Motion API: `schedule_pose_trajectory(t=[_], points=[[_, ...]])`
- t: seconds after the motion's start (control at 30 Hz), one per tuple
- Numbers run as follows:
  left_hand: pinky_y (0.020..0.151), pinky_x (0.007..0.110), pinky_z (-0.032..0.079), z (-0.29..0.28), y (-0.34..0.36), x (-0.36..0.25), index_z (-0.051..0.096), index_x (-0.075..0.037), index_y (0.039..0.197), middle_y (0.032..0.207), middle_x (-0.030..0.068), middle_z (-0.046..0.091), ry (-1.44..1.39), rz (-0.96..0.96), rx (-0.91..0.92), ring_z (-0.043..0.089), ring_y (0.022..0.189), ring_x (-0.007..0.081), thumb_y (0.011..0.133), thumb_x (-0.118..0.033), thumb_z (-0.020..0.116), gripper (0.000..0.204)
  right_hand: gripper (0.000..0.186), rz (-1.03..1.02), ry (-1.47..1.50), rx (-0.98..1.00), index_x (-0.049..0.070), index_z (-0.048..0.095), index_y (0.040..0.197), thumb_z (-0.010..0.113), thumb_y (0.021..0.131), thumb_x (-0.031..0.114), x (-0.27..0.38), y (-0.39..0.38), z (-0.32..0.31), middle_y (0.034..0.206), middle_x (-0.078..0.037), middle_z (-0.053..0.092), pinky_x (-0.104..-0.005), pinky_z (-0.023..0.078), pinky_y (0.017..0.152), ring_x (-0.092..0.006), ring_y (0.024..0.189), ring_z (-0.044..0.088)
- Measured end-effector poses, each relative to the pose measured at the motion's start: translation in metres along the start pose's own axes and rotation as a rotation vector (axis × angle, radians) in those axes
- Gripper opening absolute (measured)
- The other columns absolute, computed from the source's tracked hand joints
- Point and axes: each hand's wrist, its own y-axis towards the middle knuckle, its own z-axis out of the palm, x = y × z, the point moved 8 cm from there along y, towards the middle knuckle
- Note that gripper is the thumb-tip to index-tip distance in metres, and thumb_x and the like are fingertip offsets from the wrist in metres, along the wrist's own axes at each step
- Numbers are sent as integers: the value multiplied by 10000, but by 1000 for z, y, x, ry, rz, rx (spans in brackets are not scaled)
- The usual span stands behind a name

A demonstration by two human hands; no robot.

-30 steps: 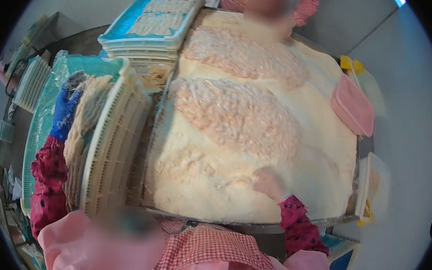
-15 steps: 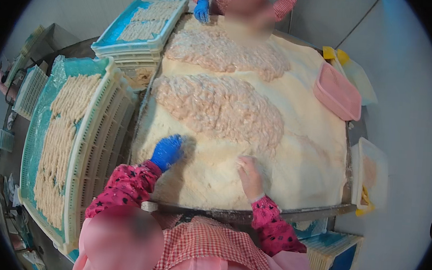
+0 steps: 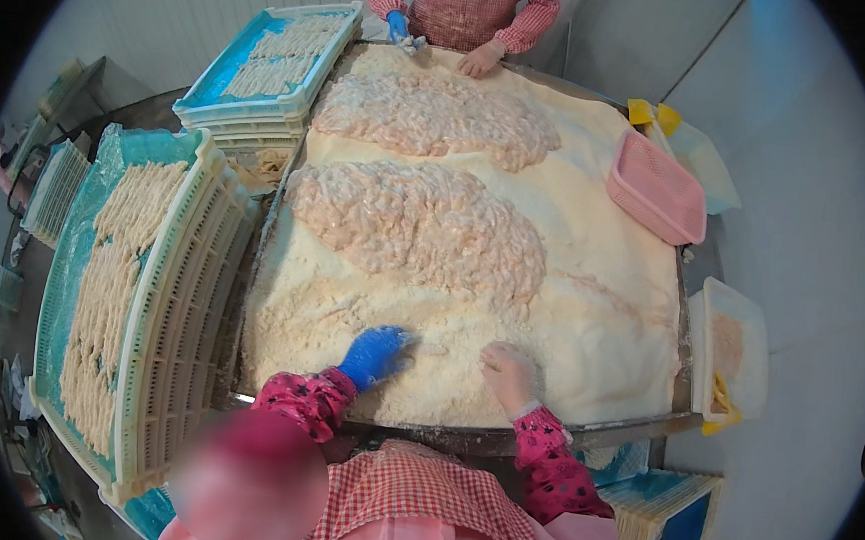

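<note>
My left hand [image 3: 374,356], in a blue glove, rests low over the pale crumbs [image 3: 606,367] near the table's front edge. Its fingers stretch toward the right, their tips dusted with crumbs. Just beyond those tips lies a short crumb-coated strip [image 3: 432,349]. On the other side of the strip, my right hand [image 3: 508,378] is down on the crumbs with its fingers curled under; what they hold, if anything, is hidden. Farther off sits a large mound of glossy raw meat strips [image 3: 421,224], with a second meat mound [image 3: 438,120] behind it.
Stacked white crates [image 3: 166,281] stand at the left, the top one holding rows of coated strips [image 3: 113,318]. Another crate stack [image 3: 263,118] is behind. A pink basket [image 3: 659,191] and a white tub [image 3: 733,341] lie right. Across the table a co-worker's blue-gloved hand [image 3: 401,29] holds something pale.
My left hand has moved right and nearer to me, toward my right hand. My right hand has shifted slightly nearer, its fingers more curled. A coated strip now shows between them.
</note>
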Motion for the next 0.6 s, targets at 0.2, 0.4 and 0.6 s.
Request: schedule_pose_trajectory(t=[0.2, 0.4, 0.6], points=[[900, 356, 395, 36, 8, 12, 502, -60, 1177, 1162, 68, 541, -1014, -430, -74, 511, 1069, 202, 828, -196, 571, 381, 391, -121, -52, -208, 61, 518, 1154, 554, 773, 141, 59, 23, -11, 1178, -148, 520, -400, 291, 1007, -306, 1140, 443], [1041, 322, 235, 10, -10, -40, 169, -58, 1385, 1393, 85, 293, -847, -31, -197, 247, 1290, 208, 853, -146, 525, 646, 444, -275, -30, -289, 77, 409, 1287, 328, 903, 285, 126, 32, 20, 1333, -157, 385, -493, 136, 1055, -342, 1266, 298], [908, 322, 395, 21, -17, 47, 395, -51, 1252, 1176, 98, 489, -1887, 109, -745, 465, 1084, 176, 881, -216, 479, 415, 536, -477, 495, -79, 42, 368, 1309, 464, 861, 319, 177, 61, 55, 1341, -200, 359, -391, 246, 1032, -330, 1260, 323]])
